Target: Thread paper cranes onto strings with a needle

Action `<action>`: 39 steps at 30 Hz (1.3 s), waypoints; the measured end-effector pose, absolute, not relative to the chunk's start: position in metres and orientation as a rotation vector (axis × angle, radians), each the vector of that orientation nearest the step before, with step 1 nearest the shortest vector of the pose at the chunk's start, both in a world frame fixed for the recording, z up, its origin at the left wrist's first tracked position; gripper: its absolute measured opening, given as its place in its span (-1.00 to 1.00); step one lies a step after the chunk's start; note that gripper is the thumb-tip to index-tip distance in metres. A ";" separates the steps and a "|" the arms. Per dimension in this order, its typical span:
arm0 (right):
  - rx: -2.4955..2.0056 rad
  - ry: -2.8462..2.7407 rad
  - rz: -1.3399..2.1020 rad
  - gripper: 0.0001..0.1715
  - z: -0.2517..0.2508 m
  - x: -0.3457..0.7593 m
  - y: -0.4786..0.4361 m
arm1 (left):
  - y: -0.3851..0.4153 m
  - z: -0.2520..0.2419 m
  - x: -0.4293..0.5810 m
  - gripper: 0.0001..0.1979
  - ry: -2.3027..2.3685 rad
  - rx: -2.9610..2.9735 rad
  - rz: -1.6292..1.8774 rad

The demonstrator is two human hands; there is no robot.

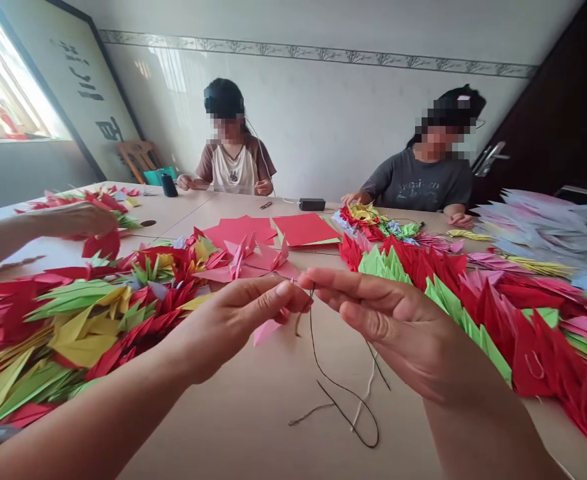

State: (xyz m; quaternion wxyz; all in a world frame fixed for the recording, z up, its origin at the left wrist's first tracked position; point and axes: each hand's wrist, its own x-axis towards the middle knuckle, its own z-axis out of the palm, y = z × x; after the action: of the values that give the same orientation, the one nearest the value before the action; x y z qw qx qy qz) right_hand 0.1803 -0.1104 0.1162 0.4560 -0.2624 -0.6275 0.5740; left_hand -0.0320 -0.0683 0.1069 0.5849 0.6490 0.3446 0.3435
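My left hand (243, 317) is closed, thumb pressed against the curled fingers, pinching a thin dark thread (314, 340). Close by, my right hand (403, 320) has its fingers stretched out, and their tips touch the thread. Its thumb stays apart from the index finger. From the fingertips the thread hangs down and curls in a loop on the table. A white thread (363, 400) lies beside that loop. Just beyond my hands sit pink folded paper cranes (243, 257). Whether a needle is between my left fingertips is too small to tell.
Heaps of folded coloured paper (88, 327) lie left; long red and green folded-paper rows (488, 313) run along the right. Red paper sheets (306, 229) lie ahead. Two people sit opposite, near a black thread spool (169, 185). Another person's hand (90, 220) reaches in from the left.
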 end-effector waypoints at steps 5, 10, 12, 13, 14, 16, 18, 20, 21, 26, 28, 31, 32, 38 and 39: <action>-0.753 -1.511 1.252 -0.75 0.113 0.187 -0.103 | -0.061 0.106 -0.020 -0.69 0.523 1.076 0.644; -0.844 -1.491 1.199 -0.76 0.104 0.185 -0.092 | -0.058 0.098 -0.023 -0.74 0.485 0.955 0.615; -0.868 -1.501 1.193 -0.76 0.099 0.183 -0.087 | -0.056 0.095 -0.025 -0.76 0.468 0.900 0.603; -0.876 -1.501 1.188 -0.75 0.097 0.182 -0.084 | -0.055 0.094 -0.027 -0.76 0.460 0.876 0.599; -0.882 -1.499 1.180 -0.75 0.094 0.181 -0.082 | -0.054 0.094 -0.028 -0.76 0.454 0.858 0.600; -0.895 -1.498 1.154 -0.75 0.091 0.180 -0.078 | -0.053 0.094 -0.030 -0.76 0.451 0.832 0.612; -0.913 -1.503 1.126 -0.75 0.089 0.179 -0.077 | -0.052 0.095 -0.031 -0.76 0.455 0.822 0.617; -0.937 -1.504 1.106 -0.75 0.090 0.178 -0.077 | -0.051 0.096 -0.032 -0.78 0.465 0.831 0.620; -0.950 -1.505 1.096 -0.75 0.091 0.178 -0.078 | -0.050 0.096 -0.033 -0.79 0.472 0.841 0.622; -1.076 -1.590 0.863 -0.81 0.093 0.168 -0.082 | -0.051 0.096 -0.032 -0.84 0.487 0.897 0.682; -1.076 -1.705 0.761 -0.82 0.093 0.162 -0.083 | -0.054 0.096 -0.030 -0.85 0.500 0.908 0.746; -1.023 -1.856 0.711 -0.79 0.091 0.153 -0.086 | -0.057 0.092 -0.027 -0.83 0.556 1.011 0.874; -1.020 -1.879 0.697 -0.79 0.090 0.152 -0.088 | -0.057 0.091 -0.026 -0.84 0.590 1.111 0.932; -1.120 -1.857 0.671 -0.87 0.095 0.156 -0.099 | -0.055 0.086 -0.023 -0.82 0.837 2.080 1.272; -1.143 -1.853 0.683 -0.88 0.096 0.158 -0.100 | -0.055 0.086 -0.023 -0.81 0.837 2.174 1.268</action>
State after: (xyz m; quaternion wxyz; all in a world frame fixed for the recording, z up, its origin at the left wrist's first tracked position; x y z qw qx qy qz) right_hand 0.1579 -0.1003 0.0962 0.4169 -0.4552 -0.7382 0.2722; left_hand -0.0234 -0.0550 0.0863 0.2422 0.7953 0.3061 0.4638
